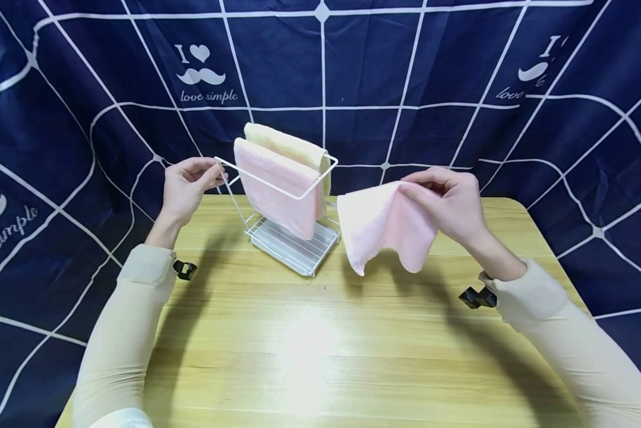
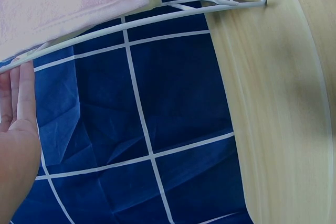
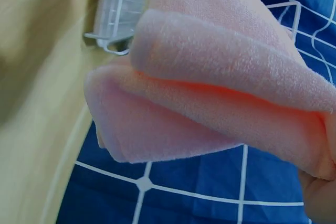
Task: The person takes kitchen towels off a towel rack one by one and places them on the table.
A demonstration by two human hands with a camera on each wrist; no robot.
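A white wire rack [image 1: 238, 204] stands on the table, with a pink towel [image 1: 277, 187] and a pale yellow towel [image 1: 288, 144] draped over its bars. My left hand [image 1: 189, 184] pinches the upper left corner of the rack's frame between thumb and fingers. To the right of the rack, my right hand [image 1: 448, 199] pinches a second pink towel [image 1: 370, 223] by its upper edge. This towel hangs in loose folds above the table. In the right wrist view the hanging towel [image 3: 210, 51] fills the middle and hides most of the hand.
A clear drip tray [image 1: 293, 244] sits in the rack's base. The wooden table [image 1: 245, 351] runs toward me, with a bright glare near its middle. Dark blue cloth [image 1: 363, 65] with white lines surrounds the table at the back and sides.
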